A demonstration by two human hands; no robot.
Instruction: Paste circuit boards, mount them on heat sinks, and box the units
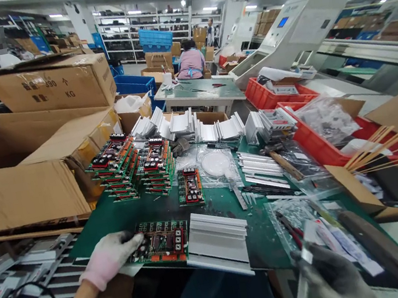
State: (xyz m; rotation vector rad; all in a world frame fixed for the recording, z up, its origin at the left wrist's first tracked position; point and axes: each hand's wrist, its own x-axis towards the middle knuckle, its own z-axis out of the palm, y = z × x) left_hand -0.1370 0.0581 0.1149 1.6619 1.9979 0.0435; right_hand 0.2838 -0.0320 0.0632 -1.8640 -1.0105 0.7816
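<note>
My left hand [110, 254], in a white and pink glove, grips the left end of a green circuit board [161, 242] that lies flat at the table's front edge. Against the board's right end lies a silver finned heat sink [218, 242]. At the lower right my right hand [328, 270], in a dark grey glove, is blurred by motion. Its fingers are closed around a pale narrow strip [305, 276] whose kind I cannot make out. Red-handled pliers [289, 228] lie on a plastic bag just beyond it. Another circuit board [190, 186] rests farther back.
Two board stacks [117, 167] stand at the back left, beside open cardboard boxes [23, 193]. More heat sinks [181, 124] line the back. Metal strips [263, 168], a hammer [285, 164] and red crates [307, 138] are on the right. A person [190, 64] sits farther off.
</note>
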